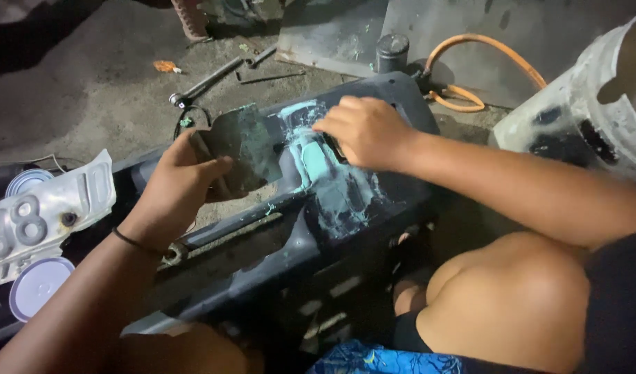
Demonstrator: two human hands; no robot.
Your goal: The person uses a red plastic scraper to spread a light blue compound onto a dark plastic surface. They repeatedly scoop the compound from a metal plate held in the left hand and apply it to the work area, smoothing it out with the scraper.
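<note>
A dark plastic vehicle body panel [373, 201] lies across my lap, smeared with pale green filler [311, 156]. My left hand [183, 183] holds a flat dark mixing board [248, 145], tilted and streaked with the same green paste, just left of the smear. My right hand [363, 128] is closed on a small dark spreader [332, 147] whose edge presses into the paste on the panel. A thin black band circles my left wrist.
A bent number plate [48, 208] and two round white lids [37, 284] lie at the left. A long metal wrench [207, 83] rests on the concrete floor behind. An orange hose [470, 69] and a stained white drum [595, 97] stand at the right.
</note>
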